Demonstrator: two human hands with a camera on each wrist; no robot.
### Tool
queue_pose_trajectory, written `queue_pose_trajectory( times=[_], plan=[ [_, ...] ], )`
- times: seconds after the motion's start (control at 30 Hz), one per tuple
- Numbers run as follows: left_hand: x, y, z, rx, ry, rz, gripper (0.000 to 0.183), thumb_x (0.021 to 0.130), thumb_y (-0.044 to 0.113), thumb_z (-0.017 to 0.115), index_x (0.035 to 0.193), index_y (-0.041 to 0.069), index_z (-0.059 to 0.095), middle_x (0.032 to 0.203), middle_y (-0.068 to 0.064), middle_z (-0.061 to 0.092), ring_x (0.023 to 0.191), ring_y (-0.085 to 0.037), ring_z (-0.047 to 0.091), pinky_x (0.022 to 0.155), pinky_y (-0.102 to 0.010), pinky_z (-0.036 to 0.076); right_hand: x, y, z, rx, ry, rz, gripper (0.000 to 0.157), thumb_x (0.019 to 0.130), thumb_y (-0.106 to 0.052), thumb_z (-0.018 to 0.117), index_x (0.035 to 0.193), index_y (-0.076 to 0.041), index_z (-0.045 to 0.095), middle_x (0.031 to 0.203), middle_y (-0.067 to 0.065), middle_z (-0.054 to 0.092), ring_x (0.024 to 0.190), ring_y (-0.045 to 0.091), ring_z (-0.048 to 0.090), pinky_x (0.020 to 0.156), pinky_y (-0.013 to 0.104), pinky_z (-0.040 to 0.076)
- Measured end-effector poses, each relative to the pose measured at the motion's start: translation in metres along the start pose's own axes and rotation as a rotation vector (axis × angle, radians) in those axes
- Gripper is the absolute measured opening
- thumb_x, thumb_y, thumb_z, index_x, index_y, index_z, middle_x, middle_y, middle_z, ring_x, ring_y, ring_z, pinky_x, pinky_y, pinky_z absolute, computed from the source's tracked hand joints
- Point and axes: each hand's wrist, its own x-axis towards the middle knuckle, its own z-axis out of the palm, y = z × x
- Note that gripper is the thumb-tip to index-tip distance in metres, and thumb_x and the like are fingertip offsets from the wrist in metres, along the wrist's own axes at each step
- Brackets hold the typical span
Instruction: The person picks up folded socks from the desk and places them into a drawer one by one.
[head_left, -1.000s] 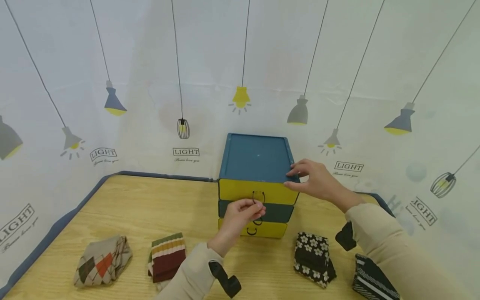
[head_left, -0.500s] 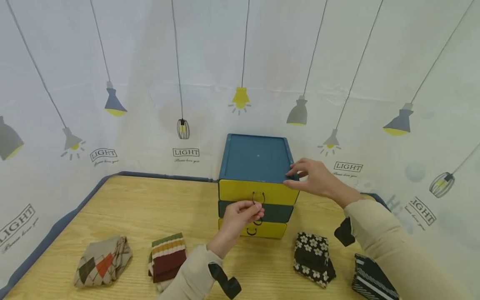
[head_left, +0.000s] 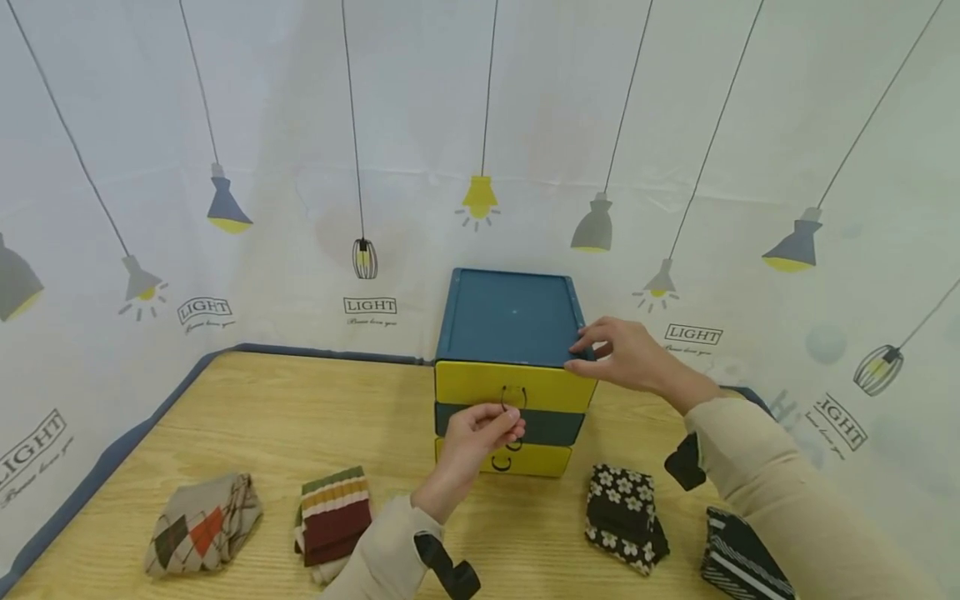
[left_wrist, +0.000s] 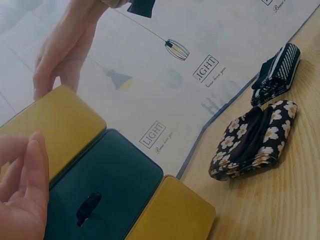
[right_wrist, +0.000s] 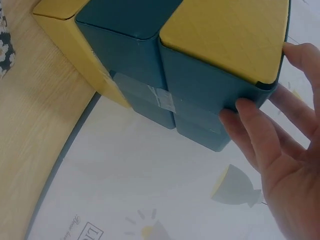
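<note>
A small desktop drawer cabinet (head_left: 514, 312) with a blue top stands in the head view, its three drawers stacked and flush with the frame. My left hand (head_left: 480, 429) pinches the dark loop handle (head_left: 505, 395) of the yellow top drawer (head_left: 468, 382); its fingers hide part of the loop. Below are a dark green drawer (head_left: 558, 427) and another yellow drawer (head_left: 551, 460). With thumb and bent fingers, my right hand (head_left: 633, 358) grips the cabinet's upper right front corner. In the right wrist view, its fingertips (right_wrist: 244, 105) press the blue side wall (right_wrist: 200, 75).
Folded socks lie on the wooden table (head_left: 300, 417): an argyle pair (head_left: 202, 525) and a striped pair (head_left: 336, 521) at left, a flowered pair (head_left: 624, 512) and a black-and-white striped pair (head_left: 742, 554) at right. A lamp-printed backdrop (head_left: 285, 167) rises behind.
</note>
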Motion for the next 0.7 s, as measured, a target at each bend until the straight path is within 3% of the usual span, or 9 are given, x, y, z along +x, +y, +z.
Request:
queue_pose_trajectory(
  times=[0.27,0.43,0.7],
  plan=[
    [-0.006,0.0,-0.002,0.025,-0.004,0.009,0.036,0.085,0.019,0.063,0.107,-0.009,0.058,0.089,-0.01,0.065,0.079,-0.013,0.063,0.08,-0.032,0.051,0.003,-0.002,-0.002,0.002,-0.048,0.021,0.029,0.082,-0.022,0.065,0.101,0.0,0.066,0.117,0.023,0.051,0.091,0.034,0.06,0.074,0.037,0.052],
    [-0.013,-0.002,-0.003,0.045,-0.028,0.0,0.037,0.084,0.019,0.065,0.106,-0.011,0.058,0.088,-0.01,0.066,0.079,-0.013,0.063,0.081,-0.037,0.05,0.001,0.0,-0.001,0.004,-0.051,-0.01,0.028,0.083,-0.021,0.065,0.102,0.001,0.066,0.115,0.024,0.051,0.091,0.033,0.061,0.073,0.036,0.053],
    [-0.027,0.002,0.001,0.043,-0.058,-0.013,0.032,0.083,0.016,0.065,0.099,-0.011,0.06,0.086,-0.012,0.066,0.077,-0.015,0.064,0.076,-0.033,0.052,0.002,0.003,-0.003,0.014,-0.056,-0.018,0.028,0.083,-0.02,0.065,0.102,0.0,0.066,0.115,0.024,0.051,0.091,0.033,0.06,0.074,0.036,0.053]
  ],
)
